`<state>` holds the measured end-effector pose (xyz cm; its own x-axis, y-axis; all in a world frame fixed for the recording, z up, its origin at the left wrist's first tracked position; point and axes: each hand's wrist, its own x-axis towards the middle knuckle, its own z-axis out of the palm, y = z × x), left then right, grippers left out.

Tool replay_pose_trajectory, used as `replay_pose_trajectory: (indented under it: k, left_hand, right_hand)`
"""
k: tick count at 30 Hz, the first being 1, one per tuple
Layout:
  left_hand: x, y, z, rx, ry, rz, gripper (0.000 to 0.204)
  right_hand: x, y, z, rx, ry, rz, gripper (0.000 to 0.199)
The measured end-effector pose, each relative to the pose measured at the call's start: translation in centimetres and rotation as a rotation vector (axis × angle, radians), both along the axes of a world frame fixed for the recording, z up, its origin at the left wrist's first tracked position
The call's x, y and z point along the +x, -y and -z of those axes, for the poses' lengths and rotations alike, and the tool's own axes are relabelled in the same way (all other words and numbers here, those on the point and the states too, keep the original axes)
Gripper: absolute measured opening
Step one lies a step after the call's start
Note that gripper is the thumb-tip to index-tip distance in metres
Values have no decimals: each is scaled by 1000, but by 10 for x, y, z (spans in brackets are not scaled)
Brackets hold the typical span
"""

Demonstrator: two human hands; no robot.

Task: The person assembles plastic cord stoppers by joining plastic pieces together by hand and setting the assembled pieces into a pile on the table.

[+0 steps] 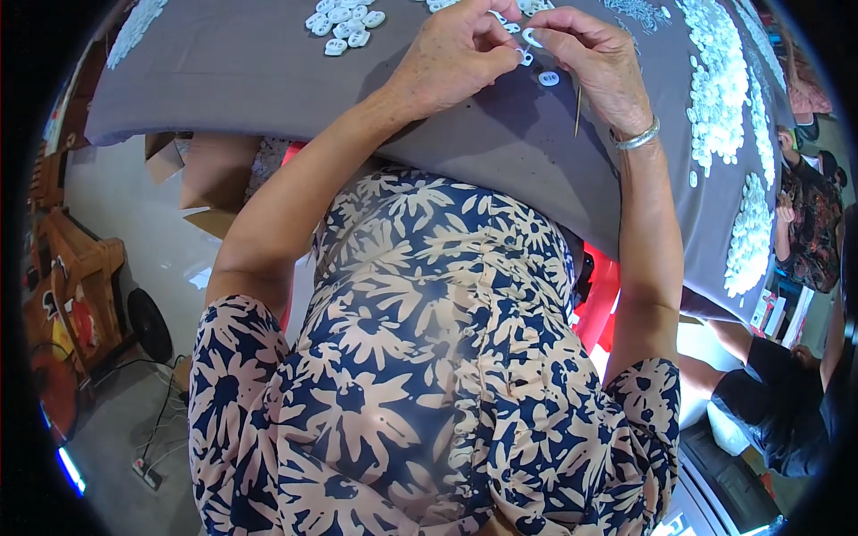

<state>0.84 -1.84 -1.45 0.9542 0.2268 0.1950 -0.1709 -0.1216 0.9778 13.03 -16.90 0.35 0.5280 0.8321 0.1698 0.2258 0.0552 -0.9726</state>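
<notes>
My left hand [458, 55] is closed in a pinch on a small white plastic piece with a hole [525, 59]. Close beside it, my right hand [601, 64] pinches a white curved piece [532, 37] between thumb and forefinger. A thin brown stick [578, 111] shows below the right palm; whether the fingers hold it is hidden. Just under the hands, a white oval piece with slots [549, 79] lies on the grey tablecloth [500, 134]. Farther left sits a small heap of similar white oval pieces [341, 21].
Large spreads of small white parts [718, 85] cover the table's right side, with another pile [750, 237] near its right edge. Small clear-looking bits [638, 12] lie at the far side. A cardboard box [214, 170] stands under the table. People [809, 214] sit at the right.
</notes>
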Motion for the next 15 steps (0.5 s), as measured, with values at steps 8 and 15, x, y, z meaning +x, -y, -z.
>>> replay_pose_trajectory:
  k: [8,15]
  left_hand:
    - [1,0,1,-8,14,12,25]
    - [2,2,2,-54,-9,20,25]
  right_hand:
    - [1,-1,3,-12,75,-2,10]
    - [-1,1,-1,-83,143,-9,9]
